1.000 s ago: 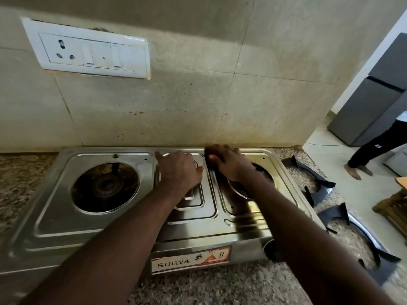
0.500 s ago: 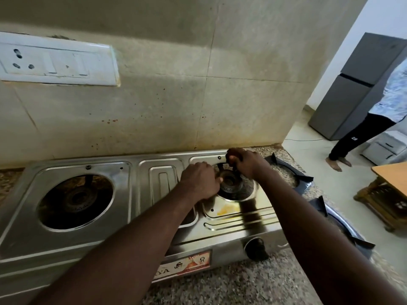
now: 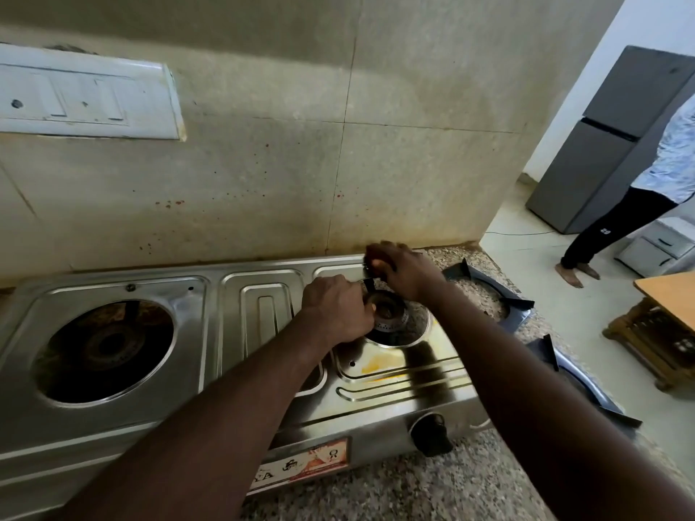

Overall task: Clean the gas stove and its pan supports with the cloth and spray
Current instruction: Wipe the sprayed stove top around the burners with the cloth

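Observation:
The steel two-burner gas stove [image 3: 263,306] stands on a speckled granite counter against the tiled wall. Both pan supports are off it. My left hand [image 3: 334,310] is curled at the left edge of the right burner [image 3: 395,319] and grips it. My right hand [image 3: 408,274] reaches over the back of that burner, with its fingers curled round a small dark metal part [image 3: 366,283] at the rim; what that part is cannot be told. The left burner [image 3: 109,347] sits bare in its round opening. No cloth or spray shows.
Two black pan supports [image 3: 502,295] [image 3: 588,387] lie on the counter right of the stove. A black knob [image 3: 432,434] sticks out of the stove front. A switch plate [image 3: 86,99] is on the wall. Further right stand a person [image 3: 639,204], a grey fridge [image 3: 609,144] and a wooden table [image 3: 665,295].
Both hands moved from the stove's middle panel to the right burner and closed on it. The view swung right, so the fridge and the person show more.

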